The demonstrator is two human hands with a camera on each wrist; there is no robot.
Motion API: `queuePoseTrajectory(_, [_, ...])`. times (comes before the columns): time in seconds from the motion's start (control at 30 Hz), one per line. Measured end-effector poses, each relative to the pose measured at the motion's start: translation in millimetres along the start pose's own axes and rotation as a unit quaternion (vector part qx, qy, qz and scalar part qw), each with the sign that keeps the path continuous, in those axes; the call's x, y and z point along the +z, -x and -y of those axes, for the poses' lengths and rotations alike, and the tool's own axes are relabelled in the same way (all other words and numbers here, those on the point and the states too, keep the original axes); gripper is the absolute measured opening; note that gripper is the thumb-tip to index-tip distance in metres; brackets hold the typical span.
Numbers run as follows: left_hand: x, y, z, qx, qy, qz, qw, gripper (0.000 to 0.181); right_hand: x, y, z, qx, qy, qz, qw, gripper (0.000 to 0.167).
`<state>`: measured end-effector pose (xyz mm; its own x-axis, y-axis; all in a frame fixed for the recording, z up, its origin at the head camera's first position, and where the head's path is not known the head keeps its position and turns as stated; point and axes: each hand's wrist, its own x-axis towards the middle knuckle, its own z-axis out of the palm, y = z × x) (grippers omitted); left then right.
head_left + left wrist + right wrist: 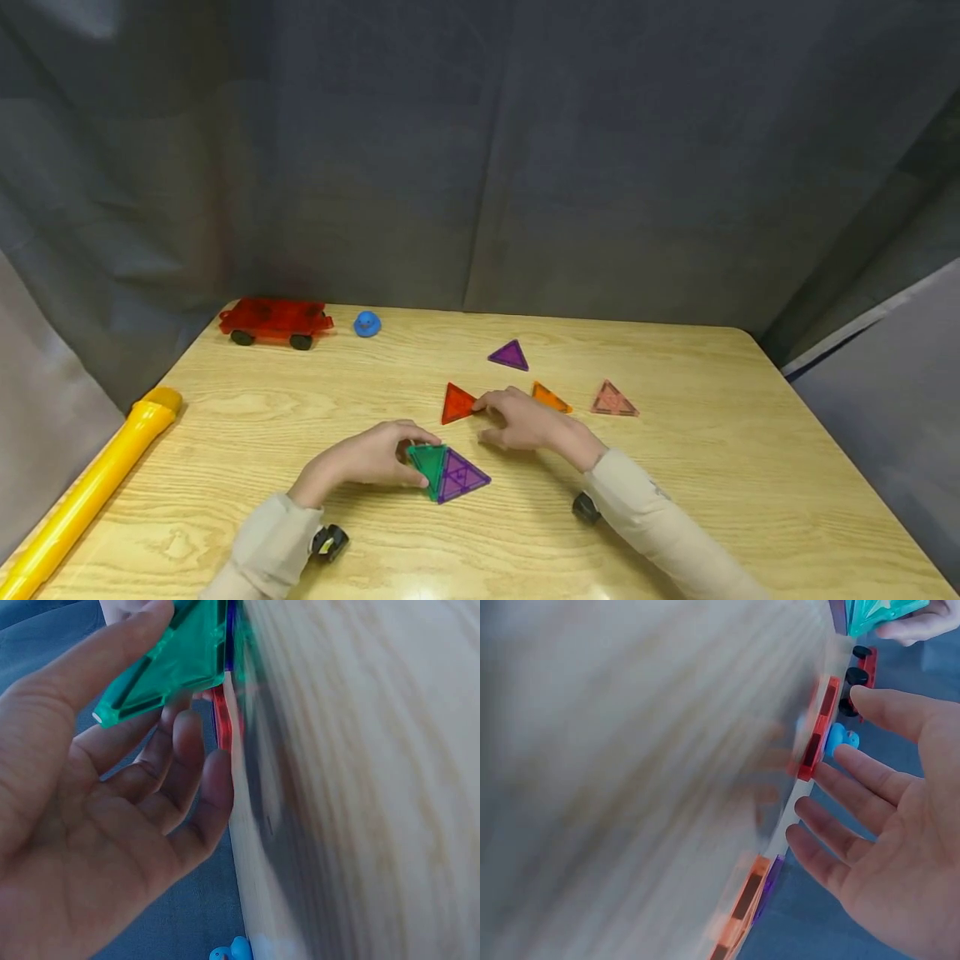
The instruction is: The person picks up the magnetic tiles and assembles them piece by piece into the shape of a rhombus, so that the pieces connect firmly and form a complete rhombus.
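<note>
My left hand (367, 457) pinches a translucent green triangular magnetic tile (427, 463) between thumb and fingers. In the left wrist view this green tile (176, 664) stands tilted off the wood. Along its right side a purple triangular tile (462, 477) meets it edge to edge. Farther back, a red triangular tile (456, 404) lies flat on the table. The fingertips of my right hand (525, 421) reach its right corner, with the fingers loosely spread in the right wrist view. Just behind that hand lies an orange triangular tile (551, 397), partly hidden by it.
A pink triangular tile (612, 400) lies to the right, and another purple tile (510, 356) farther back. At the back left stand a red wheeled toy car base (276, 318) and a blue rubber duck (367, 324). A long yellow tube (93, 492) lies along the left edge.
</note>
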<state>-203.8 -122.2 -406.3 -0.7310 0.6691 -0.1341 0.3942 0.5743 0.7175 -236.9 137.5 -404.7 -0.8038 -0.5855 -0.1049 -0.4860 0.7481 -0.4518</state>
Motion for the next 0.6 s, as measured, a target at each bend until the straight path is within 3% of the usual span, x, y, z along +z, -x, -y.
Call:
queuePoseTrajectory(0.37, [-0.7, 3.5, -0.7, -0.003, 0.003, 0.0, 1.0, 0.052, 3.5, 25.3, -10.8, -0.019, -0.038, 0.002, 0.9991, 0.041])
queuePoseTrajectory(0.6, [0.2, 1.3, -0.1, 0.001, 0.002, 0.0, 1.0, 0.052, -0.9, 28.3, -10.6, -0.024, -0.056, -0.001, 0.9981, 0.038])
